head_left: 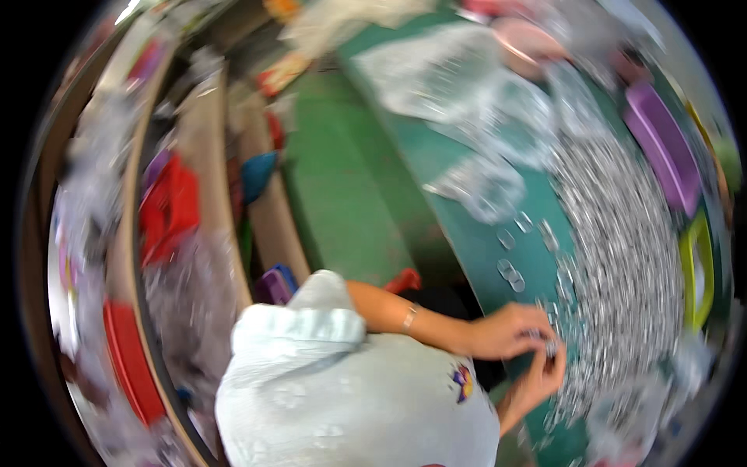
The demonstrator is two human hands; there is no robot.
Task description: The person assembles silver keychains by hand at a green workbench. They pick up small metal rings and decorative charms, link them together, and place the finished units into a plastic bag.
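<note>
My left hand (510, 331) reaches across to the edge of a green table, a thin bracelet on its wrist. Its fingers are closed on small shiny pieces (551, 348), blurred, that look like the silvery loops nearby. Just below, my right hand (537, 381) is closed too, its fingertips meeting the left hand's at the same pieces. Beyond both hands spreads a large heap of silvery loops (622, 257). Several loose oval loops (510, 274) lie on the table (467, 241) left of the heap.
Clear plastic bags (436, 70) cover the table's far end near a pink basin (529, 47). A purple tray (663, 148) and a yellow-green tray (698, 268) stand along the right side. At left, shelves hold red bins (171, 206) and plastic wrapping. Green floor (342, 171) lies between.
</note>
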